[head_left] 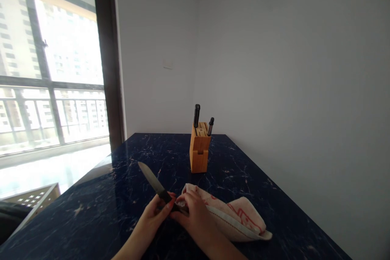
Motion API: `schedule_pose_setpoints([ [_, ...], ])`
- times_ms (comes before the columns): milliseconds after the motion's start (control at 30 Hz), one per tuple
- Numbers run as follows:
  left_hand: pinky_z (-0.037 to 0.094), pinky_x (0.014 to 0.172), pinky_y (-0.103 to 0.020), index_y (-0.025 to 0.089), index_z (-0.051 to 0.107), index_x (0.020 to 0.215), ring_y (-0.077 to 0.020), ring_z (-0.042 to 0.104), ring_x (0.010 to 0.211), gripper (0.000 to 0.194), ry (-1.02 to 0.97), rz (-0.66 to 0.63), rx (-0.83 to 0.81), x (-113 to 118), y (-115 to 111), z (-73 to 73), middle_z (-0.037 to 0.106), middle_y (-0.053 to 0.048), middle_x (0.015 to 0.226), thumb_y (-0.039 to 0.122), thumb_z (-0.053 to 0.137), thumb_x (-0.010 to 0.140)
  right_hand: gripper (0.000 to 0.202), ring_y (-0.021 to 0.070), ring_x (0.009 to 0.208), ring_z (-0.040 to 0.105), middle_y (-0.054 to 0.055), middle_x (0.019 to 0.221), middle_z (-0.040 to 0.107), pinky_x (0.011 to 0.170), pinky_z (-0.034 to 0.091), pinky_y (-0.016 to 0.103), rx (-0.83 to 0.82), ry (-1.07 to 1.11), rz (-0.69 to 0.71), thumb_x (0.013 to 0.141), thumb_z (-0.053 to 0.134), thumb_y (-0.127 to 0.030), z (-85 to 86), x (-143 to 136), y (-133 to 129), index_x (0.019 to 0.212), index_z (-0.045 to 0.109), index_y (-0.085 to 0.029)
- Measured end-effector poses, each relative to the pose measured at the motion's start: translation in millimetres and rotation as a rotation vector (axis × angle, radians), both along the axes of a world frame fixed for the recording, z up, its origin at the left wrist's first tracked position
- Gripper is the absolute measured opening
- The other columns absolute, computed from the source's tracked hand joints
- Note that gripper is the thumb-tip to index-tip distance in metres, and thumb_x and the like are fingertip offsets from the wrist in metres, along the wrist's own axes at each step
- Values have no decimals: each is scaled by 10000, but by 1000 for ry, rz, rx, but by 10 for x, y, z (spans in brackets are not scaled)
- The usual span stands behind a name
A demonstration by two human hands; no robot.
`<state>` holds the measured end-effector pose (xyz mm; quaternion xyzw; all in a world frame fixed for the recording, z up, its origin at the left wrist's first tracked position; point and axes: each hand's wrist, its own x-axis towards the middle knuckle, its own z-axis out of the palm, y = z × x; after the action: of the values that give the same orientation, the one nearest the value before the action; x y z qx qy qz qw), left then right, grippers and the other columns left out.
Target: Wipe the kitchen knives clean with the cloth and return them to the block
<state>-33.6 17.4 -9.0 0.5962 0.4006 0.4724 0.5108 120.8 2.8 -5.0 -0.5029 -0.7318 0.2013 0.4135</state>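
A kitchen knife [151, 178] with a dark handle points up and to the left, its blade bare. Around the front of its handle, my left hand [155, 213] is closed. At the handle's rear end my right hand [195, 213] is closed on a white cloth [234, 219] with red markings, pressing it against the handle. The rest of the cloth trails off to the right on the table. My fingers hide most of the handle's rear part.
A wooden knife block [200, 156] stands on the dark blue marbled table [152, 146] beyond my hands. It holds a black-handled knife [197, 115] and a rod-like tool [210, 126]. A perforated chair [38, 201] is at the left, with walls behind the table.
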Motion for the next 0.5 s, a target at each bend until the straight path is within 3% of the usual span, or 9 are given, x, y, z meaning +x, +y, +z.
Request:
schedule_pose_setpoints([
  [167, 471, 753, -282, 171, 626, 965, -213, 610, 858, 432, 27, -76, -19, -28, 45, 14, 672, -61, 936, 465, 662, 650, 67, 154, 846, 499, 0, 855, 567, 738, 366, 261, 80, -17, 83, 767, 599, -236, 29, 9, 10, 792, 552, -196],
  [333, 420, 887, -298, 216, 511, 1181, -217, 548, 1038, 524, -107, 45, -11, -108, 62, 95, 617, -52, 1112, 434, 616, 716, 90, 123, 763, 493, -36, 776, 550, 654, 340, 226, 36, -57, 125, 731, 641, -209, 78, 77, 56, 740, 554, -191],
  [500, 316, 998, -339, 195, 522, 1184, -219, 493, 1120, 474, -157, 137, 31, -225, 38, 272, 636, -51, 1097, 426, 554, 772, 116, 113, 718, 489, -47, 717, 536, 621, 326, 221, 61, -147, 196, 694, 680, -243, 125, 161, 67, 710, 578, -191],
])
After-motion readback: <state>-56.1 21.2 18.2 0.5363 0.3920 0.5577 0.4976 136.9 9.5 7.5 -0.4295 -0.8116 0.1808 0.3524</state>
